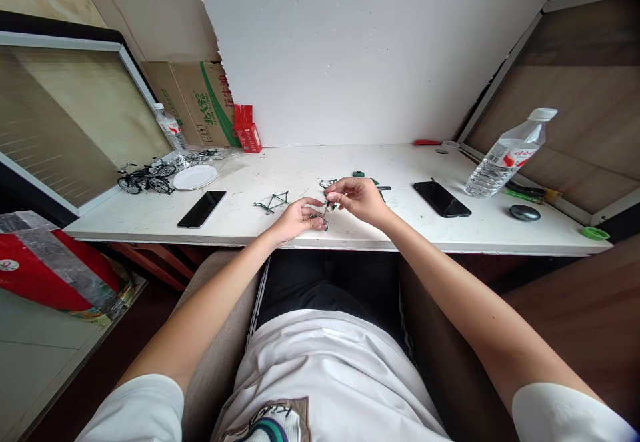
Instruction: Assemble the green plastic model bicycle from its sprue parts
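Observation:
Near the front edge of the white table, my two hands meet over small dark green model parts. My left hand (299,221) is closed in a pinch on a small dark green model part (317,215), mostly covered by the fingers. Above it, my right hand (361,199) pinches a thin screwdriver-like tool (327,207) whose lower end points down at that part. A thin loop with a green bit (326,227) shows just under the fingertips. To the left lies a green miniature bicycle frame (273,203). More green pieces (358,174) lie behind my right hand.
Finished-looking miniature bicycles (145,179) stand at left beside a white round lid (195,177) and a phone (202,209). On the right are a black phone (442,199), a tilted water bottle (510,155), a dark oval case (525,213) and a green ring (595,233). A red box (248,130) stands behind.

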Motion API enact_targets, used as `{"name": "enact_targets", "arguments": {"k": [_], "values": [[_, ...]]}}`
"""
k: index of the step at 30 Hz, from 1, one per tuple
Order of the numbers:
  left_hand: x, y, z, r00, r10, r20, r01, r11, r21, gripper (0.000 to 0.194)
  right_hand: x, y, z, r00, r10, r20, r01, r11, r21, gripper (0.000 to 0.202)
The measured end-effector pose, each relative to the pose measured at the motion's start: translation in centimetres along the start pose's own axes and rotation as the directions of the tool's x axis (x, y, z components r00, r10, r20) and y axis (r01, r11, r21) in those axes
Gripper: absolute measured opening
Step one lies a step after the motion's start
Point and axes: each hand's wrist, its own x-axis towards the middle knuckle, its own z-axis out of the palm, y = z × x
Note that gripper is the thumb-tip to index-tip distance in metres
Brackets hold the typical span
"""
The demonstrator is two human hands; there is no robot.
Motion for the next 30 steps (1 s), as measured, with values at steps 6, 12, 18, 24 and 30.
{"name": "enact_targets", "arguments": {"k": [6,12,18,24,30], "values": [[0.0,-0.1,-0.2,1.0,-0.006,0.002,0.006,1.0,0.005,0.061,0.0,-0.1,-0.1,1.0,0.004,-0.013,-0.005,0.999,-0.042,0.056],[0.0,0.0,0.0,1.0,-0.019,-0.003,0.019,1.0,0.0,0.061,-0.1,-0.5,0.3,0.997,-0.051,-0.061,0.043,0.991,-0.127,0.054],[-0.1,0.1,0.0,1.0,-0.005,0.002,0.005,1.0,-0.002,0.059,-0.2,-0.8,0.5,0.992,-0.099,-0.079,0.085,0.982,-0.166,0.047],[0.0,0.0,0.0,1.0,-0.014,0.004,0.014,1.0,-0.009,0.061,-0.2,-1.3,0.1,0.995,-0.096,-0.042,0.085,0.974,-0.212,0.037],[0.0,-0.1,0.0,1.0,-0.004,-0.002,0.004,1.0,-0.012,0.061,-0.2,-1.2,0.0,0.998,-0.046,-0.039,0.04,0.987,-0.154,0.033]]}}
